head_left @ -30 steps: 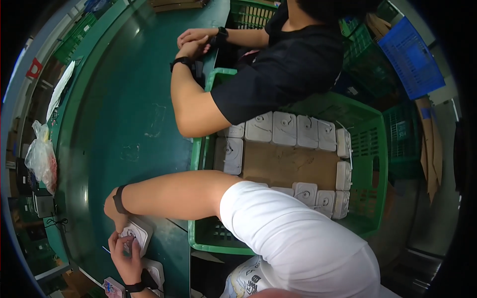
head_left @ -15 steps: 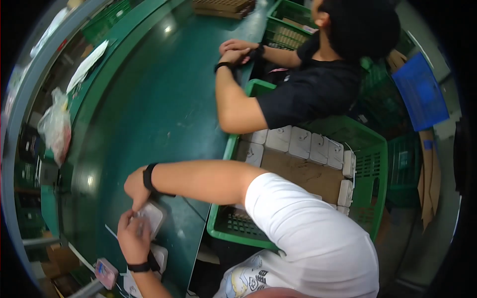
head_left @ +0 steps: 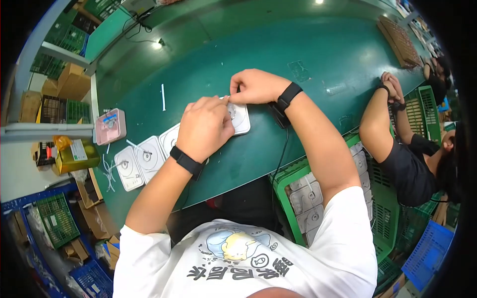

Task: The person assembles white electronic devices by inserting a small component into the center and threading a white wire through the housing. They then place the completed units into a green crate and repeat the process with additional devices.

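Clock centre: directions run from the white unit under the hands, which lies just above the middle of the view.
Left grip point(head_left: 204, 121): fingers bent over the unit's left part, thumb resting toward its face; I cannot tell whether they clasp anything.
Right grip point(head_left: 257, 88): at 1 o'clock, thumb and forefinger curled into a loop, their tips at the unit's upper edge beside the left fingertips; I cannot tell whether something is pinched there.
White unit point(head_left: 241, 120): flat on the surface, a hard-looking square with rounded corners and a round marking on its face, partly covered by the left hand.
Row of units point(head_left: 147, 155): at 8 o'clock, similar pale rounded squares with circular centres, one partly behind the left forearm.
Surface point(head_left: 223, 54): smooth, glossy green, reflecting lamps.
White strip point(head_left: 163, 97): between 9 and 10 o'clock, thin and straight.
Pink box point(head_left: 113, 139): at 9 o'clock, small, open-topped, with a blue piece inside.
Black device point(head_left: 279, 115): near 3 o'clock, with a thin cable running down.
Green crate point(head_left: 282, 188): between 4 and 5 o'clock, slotted plastic, holding pale square units.
Wristbands point(head_left: 289, 95): black, one on each wrist.
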Demonstrator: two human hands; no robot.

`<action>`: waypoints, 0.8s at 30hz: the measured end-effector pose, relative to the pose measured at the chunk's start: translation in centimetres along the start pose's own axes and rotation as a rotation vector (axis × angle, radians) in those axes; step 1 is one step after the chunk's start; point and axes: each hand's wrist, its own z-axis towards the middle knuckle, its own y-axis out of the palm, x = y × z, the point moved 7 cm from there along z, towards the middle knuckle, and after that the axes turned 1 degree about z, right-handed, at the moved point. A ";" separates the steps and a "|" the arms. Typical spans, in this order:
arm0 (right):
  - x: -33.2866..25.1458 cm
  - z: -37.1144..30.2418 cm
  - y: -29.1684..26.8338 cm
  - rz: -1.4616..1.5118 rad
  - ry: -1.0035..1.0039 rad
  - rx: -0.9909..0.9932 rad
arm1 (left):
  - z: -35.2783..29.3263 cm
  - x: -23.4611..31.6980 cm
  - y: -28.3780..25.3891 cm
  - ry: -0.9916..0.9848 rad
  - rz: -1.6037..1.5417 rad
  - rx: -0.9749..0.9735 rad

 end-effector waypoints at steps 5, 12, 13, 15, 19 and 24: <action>0.8 -0.2 0.0 0.009 0.032 -0.004 | 0.1 -0.3 0.0 -0.065 -0.081 -0.062; 1.1 -0.3 0.1 0.017 0.024 0.019 | 1.9 -3.3 1.2 -0.246 -0.313 -0.283; 0.8 -0.2 0.0 0.010 0.017 0.030 | 2.0 -4.0 1.8 -0.299 -0.342 -0.333; 0.4 -0.1 0.1 0.008 0.014 0.023 | 2.7 -5.0 2.2 -0.353 -0.369 -0.379; 0.1 -0.4 -0.1 0.013 0.015 0.015 | 2.9 -6.0 3.2 -0.533 -0.421 -0.651; 0.6 -0.7 0.0 0.048 0.016 0.014 | 2.0 -5.4 3.8 -0.433 -0.550 -0.516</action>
